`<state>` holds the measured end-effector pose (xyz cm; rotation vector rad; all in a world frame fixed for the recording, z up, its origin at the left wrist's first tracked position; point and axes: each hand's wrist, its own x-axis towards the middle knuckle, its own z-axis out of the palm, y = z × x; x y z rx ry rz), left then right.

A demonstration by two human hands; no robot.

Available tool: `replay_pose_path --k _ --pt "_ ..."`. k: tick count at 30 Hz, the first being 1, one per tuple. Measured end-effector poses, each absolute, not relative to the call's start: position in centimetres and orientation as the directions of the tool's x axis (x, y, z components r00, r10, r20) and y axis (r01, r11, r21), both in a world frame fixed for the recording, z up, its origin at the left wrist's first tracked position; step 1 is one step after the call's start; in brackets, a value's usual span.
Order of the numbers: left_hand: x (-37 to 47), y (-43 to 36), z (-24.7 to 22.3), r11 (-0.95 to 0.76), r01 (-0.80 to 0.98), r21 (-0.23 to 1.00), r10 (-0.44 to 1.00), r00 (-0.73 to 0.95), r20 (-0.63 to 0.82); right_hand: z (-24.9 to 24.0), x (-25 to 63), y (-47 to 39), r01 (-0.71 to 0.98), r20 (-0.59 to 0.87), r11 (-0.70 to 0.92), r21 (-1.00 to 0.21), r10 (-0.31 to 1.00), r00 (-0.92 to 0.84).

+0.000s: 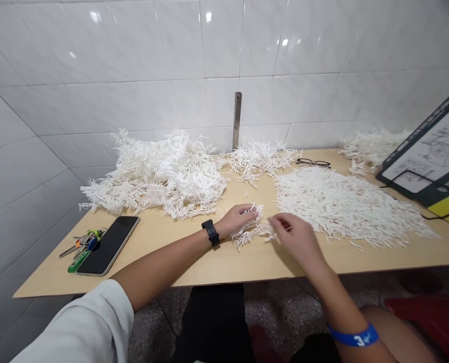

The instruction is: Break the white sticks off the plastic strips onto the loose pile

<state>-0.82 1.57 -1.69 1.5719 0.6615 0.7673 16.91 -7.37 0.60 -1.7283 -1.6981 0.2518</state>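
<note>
Near the middle of the table, my left hand (239, 219) is closed around a small clump of white branching plastic strands (245, 237). To its right, my right hand (294, 232) has thumb and fingers pinched together beside the same clump. A thin white strand seems to lie at those fingertips, but what they hold is too small to make out. A large tangled heap (164, 176) of the white branching strands stands behind and left of my hands. On the right spreads a flat layer of short white pieces (345, 206).
A phone (108, 245) and keys (83, 242) lie at the left of the wooden table (194, 257). Eyeglasses (313, 163) and a smaller white pile (260, 156) sit toward the tiled wall. A printed box (432, 151) leans at the right, with another white pile (375, 146) behind it.
</note>
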Motion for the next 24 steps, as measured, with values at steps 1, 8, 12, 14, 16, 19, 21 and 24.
replay_pose_path --k 1,8,12,14,16,19,21,24 --pt "-0.8 1.4 -1.6 -0.131 -0.016 0.991 0.763 0.637 0.111 0.4 15.8 -7.5 0.806 0.307 0.122 -0.580 0.949 0.077" --pt "-1.0 1.0 -1.3 -0.165 -0.064 0.984 0.692 0.703 0.162 -1.5 13.5 -7.2 0.912 0.438 0.167 -0.375 0.899 0.015" --pt "-1.0 1.3 -1.4 -0.179 -0.051 0.982 0.670 0.725 0.160 -1.0 13.8 -7.3 0.950 0.456 0.199 -0.240 0.887 -0.070" --pt "-1.1 1.4 -1.3 -0.184 -0.040 0.982 0.672 0.724 0.156 -0.6 13.8 -7.3 0.953 0.445 0.227 -0.201 0.888 -0.118" --pt "-1.2 1.5 -1.3 -0.195 -0.023 0.980 0.679 0.718 0.152 -0.2 13.8 -7.3 0.952 0.422 0.257 -0.164 0.891 -0.168" --pt "-1.3 1.6 -1.2 -0.210 -0.010 0.978 0.690 0.707 0.156 0.1 14.0 -7.0 0.947 0.369 0.301 -0.113 0.898 -0.241" --pt "-1.3 1.6 -1.3 -0.224 -0.010 0.975 0.690 0.705 0.166 0.3 14.1 -7.0 0.941 0.342 0.323 -0.099 0.899 -0.272" --pt "-1.3 1.6 -1.3 -0.240 0.008 0.971 0.691 0.704 0.165 0.5 14.1 -7.1 0.932 0.333 0.354 -0.076 0.890 -0.311"
